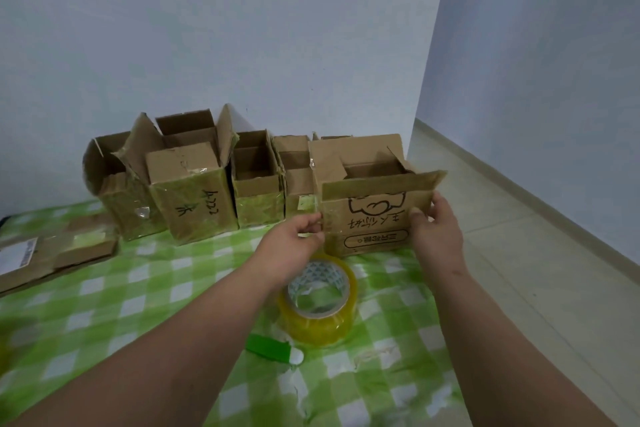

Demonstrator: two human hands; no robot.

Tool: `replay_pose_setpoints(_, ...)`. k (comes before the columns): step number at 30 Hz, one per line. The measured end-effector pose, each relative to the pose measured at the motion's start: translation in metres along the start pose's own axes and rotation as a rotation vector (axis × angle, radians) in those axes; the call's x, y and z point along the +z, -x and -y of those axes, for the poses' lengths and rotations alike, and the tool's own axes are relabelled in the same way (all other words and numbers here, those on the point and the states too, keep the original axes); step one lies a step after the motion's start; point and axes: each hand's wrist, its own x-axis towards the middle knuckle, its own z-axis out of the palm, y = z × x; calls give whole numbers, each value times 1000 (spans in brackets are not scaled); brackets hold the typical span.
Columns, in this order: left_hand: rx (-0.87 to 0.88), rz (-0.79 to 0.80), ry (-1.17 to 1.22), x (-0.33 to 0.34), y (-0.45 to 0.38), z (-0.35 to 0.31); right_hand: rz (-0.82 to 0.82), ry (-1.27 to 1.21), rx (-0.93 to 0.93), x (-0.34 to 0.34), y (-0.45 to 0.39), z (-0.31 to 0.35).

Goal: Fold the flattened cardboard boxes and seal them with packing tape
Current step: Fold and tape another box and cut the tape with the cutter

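Note:
An upright cardboard box (372,218) with black printing stands at the right end of a row, its top flaps open. My left hand (291,246) pinches its left front edge. Curled round the box's right front corner is my right hand (438,229). A roll of yellowish packing tape (318,305) lies on the green checked cloth (138,288) just in front of the box, below my left wrist. A flattened cardboard box (52,253) lies at the far left.
Several folded open-topped boxes (194,191) line the wall to the left. A green cutter (273,350) lies near the tape. The cloth's right edge meets bare floor tiles (536,270). Walls form a corner behind the boxes.

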Motion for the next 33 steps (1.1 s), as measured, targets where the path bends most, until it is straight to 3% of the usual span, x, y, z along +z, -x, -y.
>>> replay_pose_setpoints(6, -60, 17, 152, 2, -9, 1, 35, -16, 82, 14, -1, 0)
replay_pose_setpoints(9, -27, 39, 111, 2, -7, 5, 45, -21, 74, 13, 6, -3)
replay_pose_setpoints(11, 10, 60, -46, 0, -3, 10, 36, 14, 33, 11, 14, -2)
replay_pose_setpoints(15, 40, -19, -623, -16, 7, 14, -44, 281, 30, 11, 35, 3)
replay_pose_setpoints(19, 53, -103, -874, -42, 27, 14, -63, 544, -225, 17, 70, 19)
replay_pose_setpoints(27, 102, -199, -1151, -120, 80, 32, 269, 755, -663, 70, 142, 58)
replay_pose_setpoints(33, 56, -261, -1359, -203, 111, 63, 462, 887, -873, 139, 191, 85)
